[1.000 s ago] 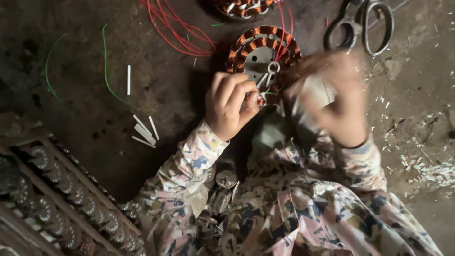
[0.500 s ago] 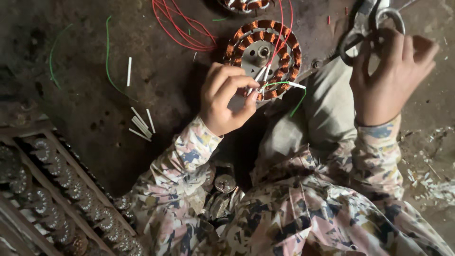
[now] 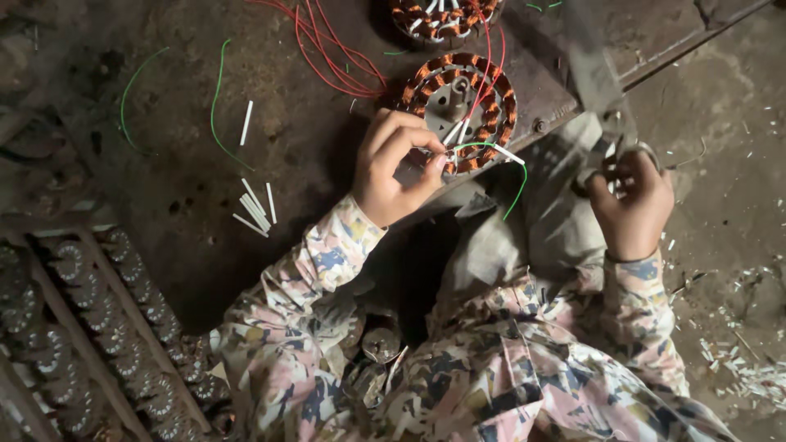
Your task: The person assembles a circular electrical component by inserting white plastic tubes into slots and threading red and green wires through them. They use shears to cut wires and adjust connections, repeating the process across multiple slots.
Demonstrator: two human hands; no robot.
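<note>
**Hands at the copper-wound motor ring**

Nearest to me I see floral-print sleeves, soft and creased, and below them on the left a wooden rack (image 3: 98, 327) with slanted rails, its rows filled with small round metal parts, dull and dusty.

My left hand (image 3: 393, 168) sits just past the sleeve cuff, fingers curled tight, thumb and forefinger pinched on thin white tubing and wire at the near rim of the motor ring (image 3: 460, 110). A green wire (image 3: 517, 184) loops out from that pinch. My right hand (image 3: 630, 200) is well apart to the right, fingers wrapped around the handles of metal scissors (image 3: 602, 123), which are blurred; the grip looks closed, the blades I cannot make out.

The ring is round, wound with glossy copper coils about a grey metal hub, and lies flat on a dark, gritty board. Left of it lie short white tube pieces (image 3: 254, 209), loose green wires, then red wires (image 3: 336, 53) curling away. Beyond, at the top edge, a second coil ring (image 3: 442, 16) is partly cut off.
</note>
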